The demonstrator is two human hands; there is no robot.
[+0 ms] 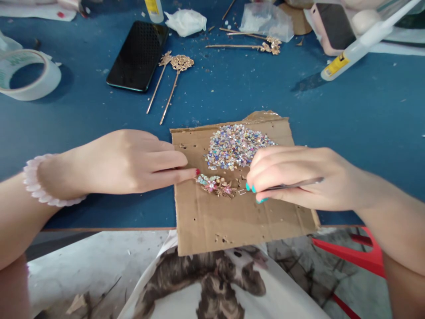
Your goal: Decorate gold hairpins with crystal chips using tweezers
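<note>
A gold hair ornament (216, 186) with pink flowers and pale blue-green stones lies over a piece of cardboard (212, 226). My left hand (133, 164) comes in from the left, and its fingers are closed at the ornament's left end, a red fingernail touching it. In my right hand (299, 175) is a pair of thin metal tweezers (312, 181), pinched between blue-green nails. The tweezer tips point left, just beside the ornament's right end. Whether they hold a stone is too small to tell. Behind the ornament a heap of small multicoloured rhinestones (235, 144) is spread on the cardboard.
On the blue table (83, 115) lie a black phone (136, 57), gold hairpins (171, 88), a tape roll (43, 82), more hairpins (245, 46), a glue bottle (348, 60), and a pink phone (334, 26). The cardboard overhangs the table's front edge. A red stool (358, 252) stands below right.
</note>
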